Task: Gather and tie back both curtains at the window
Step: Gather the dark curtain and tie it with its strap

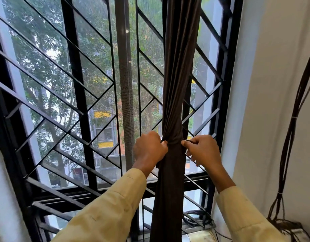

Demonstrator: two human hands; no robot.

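A dark brown curtain (pixel 178 70) hangs gathered into a narrow bundle in front of the right half of the window. A knot or wrap of the same cloth (pixel 174 137) cinches it at mid height, and the tail (pixel 168 198) hangs straight down below. My left hand (pixel 150 148) is closed on the cloth at the left side of the knot. My right hand (pixel 202 149) pinches a thin dark strip at the knot's right side. Only this one curtain is in view.
A black metal grille (pixel 77 95) with diagonal bars covers the window, with trees and buildings beyond. A white wall (pixel 266 102) stands at the right, with a bundle of dark cables (pixel 290 137) running down it. More cables lie on the sill (pixel 196 219).
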